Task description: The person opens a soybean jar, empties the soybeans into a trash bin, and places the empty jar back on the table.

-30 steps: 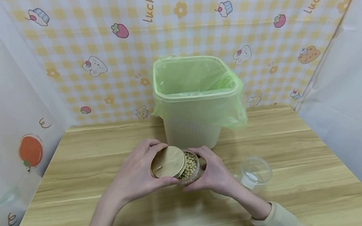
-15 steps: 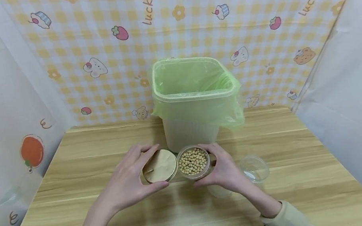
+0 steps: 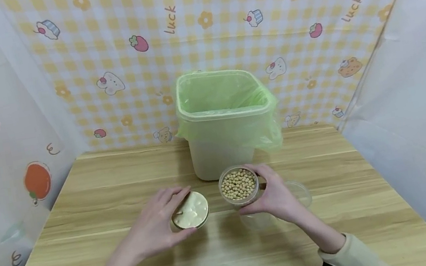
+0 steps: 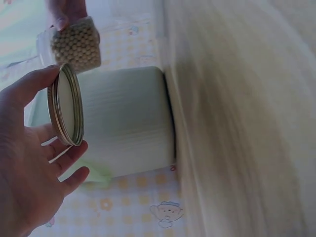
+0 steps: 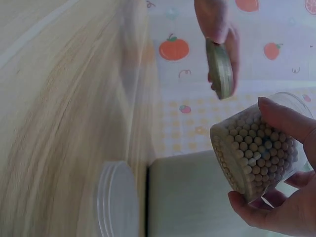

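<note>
Behind the hands, at frame centre, stands the bag-lined bin (image 3: 228,121); just below it the right hand (image 3: 277,195) curls around the open jar of soybeans (image 3: 239,185), best kept level and firmly gripped. Lower left, the left hand (image 3: 156,226) pinches the round lid (image 3: 190,210) by its rim, well apart from the jar's mouth.

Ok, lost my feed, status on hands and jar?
Left hand holds lid, off. Right hand grips open bean jar. Bin behind, nothing between.
</note>
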{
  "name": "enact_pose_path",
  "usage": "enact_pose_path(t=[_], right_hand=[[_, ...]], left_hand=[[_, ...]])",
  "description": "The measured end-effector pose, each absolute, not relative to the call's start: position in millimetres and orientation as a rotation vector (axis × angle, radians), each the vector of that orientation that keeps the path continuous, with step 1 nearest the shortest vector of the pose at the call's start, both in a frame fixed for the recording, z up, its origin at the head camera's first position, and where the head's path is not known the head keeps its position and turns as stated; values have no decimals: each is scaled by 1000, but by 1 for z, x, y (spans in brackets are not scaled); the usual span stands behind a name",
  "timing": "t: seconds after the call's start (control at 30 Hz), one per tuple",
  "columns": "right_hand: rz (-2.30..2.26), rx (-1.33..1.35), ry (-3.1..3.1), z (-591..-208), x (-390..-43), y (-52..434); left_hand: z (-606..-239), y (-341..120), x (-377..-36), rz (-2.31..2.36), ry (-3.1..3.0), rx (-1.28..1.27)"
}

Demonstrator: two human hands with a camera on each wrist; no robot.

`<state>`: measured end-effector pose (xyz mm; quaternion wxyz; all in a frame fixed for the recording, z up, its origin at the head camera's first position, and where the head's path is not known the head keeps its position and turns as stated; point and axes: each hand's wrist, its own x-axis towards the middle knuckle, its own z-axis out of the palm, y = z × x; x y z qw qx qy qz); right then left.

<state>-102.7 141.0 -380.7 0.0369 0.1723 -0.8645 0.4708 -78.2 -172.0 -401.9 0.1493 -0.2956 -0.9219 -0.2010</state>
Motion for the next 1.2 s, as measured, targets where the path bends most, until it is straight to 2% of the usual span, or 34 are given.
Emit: enact_pose_path(t=[0.63,1.2], right_hand=[[1475,479,-2635,-347,-102,178],[1414,407,-2637,-317,-109,201]], left_hand=[[-433,-176,-85,-569,-2816,-811],[-448,-180,-96,-519,-2856,-890]])
